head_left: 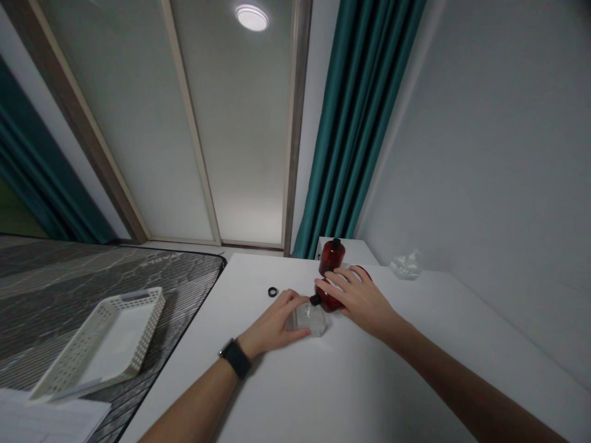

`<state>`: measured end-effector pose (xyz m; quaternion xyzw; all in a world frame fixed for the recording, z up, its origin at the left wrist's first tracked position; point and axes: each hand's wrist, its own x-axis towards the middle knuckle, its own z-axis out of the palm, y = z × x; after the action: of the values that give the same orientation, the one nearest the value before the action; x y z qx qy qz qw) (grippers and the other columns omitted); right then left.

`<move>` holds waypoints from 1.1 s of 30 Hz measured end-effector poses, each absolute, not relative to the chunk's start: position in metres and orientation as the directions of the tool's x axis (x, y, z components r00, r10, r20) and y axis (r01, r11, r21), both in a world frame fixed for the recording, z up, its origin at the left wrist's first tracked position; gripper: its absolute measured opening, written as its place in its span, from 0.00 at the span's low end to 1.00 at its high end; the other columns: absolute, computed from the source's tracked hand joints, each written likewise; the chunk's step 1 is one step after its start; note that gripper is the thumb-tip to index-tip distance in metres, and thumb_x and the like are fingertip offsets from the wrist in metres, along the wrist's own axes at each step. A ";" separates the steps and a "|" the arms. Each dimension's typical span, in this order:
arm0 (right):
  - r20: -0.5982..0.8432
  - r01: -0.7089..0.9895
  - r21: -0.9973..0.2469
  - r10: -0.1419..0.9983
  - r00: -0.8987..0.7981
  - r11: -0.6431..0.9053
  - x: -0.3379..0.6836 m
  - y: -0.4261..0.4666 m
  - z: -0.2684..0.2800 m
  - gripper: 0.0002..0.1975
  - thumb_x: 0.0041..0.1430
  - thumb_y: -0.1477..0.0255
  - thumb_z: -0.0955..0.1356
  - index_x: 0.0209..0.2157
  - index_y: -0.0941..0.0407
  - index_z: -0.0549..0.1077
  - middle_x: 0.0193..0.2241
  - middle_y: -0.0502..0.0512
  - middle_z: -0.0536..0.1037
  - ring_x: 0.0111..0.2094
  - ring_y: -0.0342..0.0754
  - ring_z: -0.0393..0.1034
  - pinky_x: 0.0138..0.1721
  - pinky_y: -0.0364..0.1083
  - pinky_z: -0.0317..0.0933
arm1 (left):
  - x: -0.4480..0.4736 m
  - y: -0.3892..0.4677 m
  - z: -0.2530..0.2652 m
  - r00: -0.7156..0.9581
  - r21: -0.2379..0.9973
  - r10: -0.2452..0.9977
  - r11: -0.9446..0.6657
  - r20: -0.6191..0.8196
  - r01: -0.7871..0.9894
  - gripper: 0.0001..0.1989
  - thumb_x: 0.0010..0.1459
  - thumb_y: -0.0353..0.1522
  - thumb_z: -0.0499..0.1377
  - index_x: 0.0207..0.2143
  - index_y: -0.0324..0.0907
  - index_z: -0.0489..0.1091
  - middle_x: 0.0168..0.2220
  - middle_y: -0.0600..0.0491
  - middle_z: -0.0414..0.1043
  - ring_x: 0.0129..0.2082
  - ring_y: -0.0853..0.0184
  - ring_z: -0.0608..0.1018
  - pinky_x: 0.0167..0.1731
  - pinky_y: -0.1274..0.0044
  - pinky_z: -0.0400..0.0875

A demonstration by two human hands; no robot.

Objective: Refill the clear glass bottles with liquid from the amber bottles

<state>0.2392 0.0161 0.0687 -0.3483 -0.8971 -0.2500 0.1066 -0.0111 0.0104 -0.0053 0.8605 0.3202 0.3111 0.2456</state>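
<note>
My left hand point(281, 323), with a dark watch on its wrist, curls its thumb and fingers around a clear container point(310, 319) on the white table. My right hand point(357, 298) grips a dark red bottle point(329, 296) from above. The bottle is tilted, its black neck pointing left, right over the clear container. Whether liquid flows cannot be made out. Just beyond stands another red bottle point(331, 256) with a black top. A further red piece point(364, 271) shows behind my right hand, mostly hidden. Left of the containers lies a small black ring point(272, 291).
Crumpled clear plastic point(406, 266) lies at the table's far right, by the wall. A white perforated basket point(104, 341) rests on the grey striped surface point(184, 277) to the left, with white papers point(50, 415) below it. The white table point(323, 394) borders the right wall.
</note>
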 end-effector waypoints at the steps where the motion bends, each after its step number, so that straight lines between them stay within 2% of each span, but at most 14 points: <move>1: 0.366 0.678 0.375 0.571 -0.735 0.632 0.239 0.016 0.069 0.31 0.56 0.80 0.72 0.59 0.50 0.65 0.54 0.55 0.77 0.52 0.57 0.68 0.54 0.57 0.55 | -0.011 0.010 -0.005 0.599 0.623 0.706 -0.673 0.378 0.400 0.28 0.59 0.36 0.65 0.59 0.44 0.61 0.50 0.46 0.64 0.49 0.58 0.70 0.54 0.65 0.67; 18: 0.354 0.681 0.379 0.581 -0.733 0.627 0.238 0.015 0.071 0.27 0.59 0.81 0.69 0.59 0.50 0.65 0.54 0.55 0.76 0.53 0.57 0.68 0.54 0.58 0.55 | -0.011 0.010 -0.004 0.596 0.612 0.704 -0.679 0.385 0.406 0.28 0.58 0.35 0.66 0.59 0.45 0.62 0.50 0.46 0.64 0.49 0.58 0.71 0.53 0.65 0.68; 28: 0.367 0.677 0.385 0.569 -0.736 0.627 0.239 0.016 0.070 0.32 0.54 0.80 0.73 0.59 0.50 0.65 0.53 0.55 0.77 0.52 0.57 0.69 0.54 0.57 0.55 | -0.011 0.011 -0.004 0.595 0.616 0.704 -0.678 0.388 0.400 0.27 0.58 0.37 0.65 0.59 0.44 0.63 0.50 0.46 0.65 0.50 0.57 0.71 0.53 0.65 0.68; 33: 0.365 0.678 0.383 0.572 -0.735 0.627 0.239 0.015 0.070 0.31 0.56 0.80 0.72 0.59 0.50 0.64 0.54 0.55 0.76 0.52 0.57 0.68 0.54 0.58 0.55 | -0.011 0.011 -0.004 0.597 0.616 0.704 -0.678 0.385 0.402 0.28 0.59 0.37 0.65 0.59 0.44 0.62 0.50 0.46 0.65 0.49 0.57 0.71 0.53 0.65 0.69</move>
<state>0.2387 0.0149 0.0701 -0.3490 -0.8958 -0.2547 0.1044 -0.0113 0.0105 -0.0039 0.8605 0.3213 0.3137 0.2405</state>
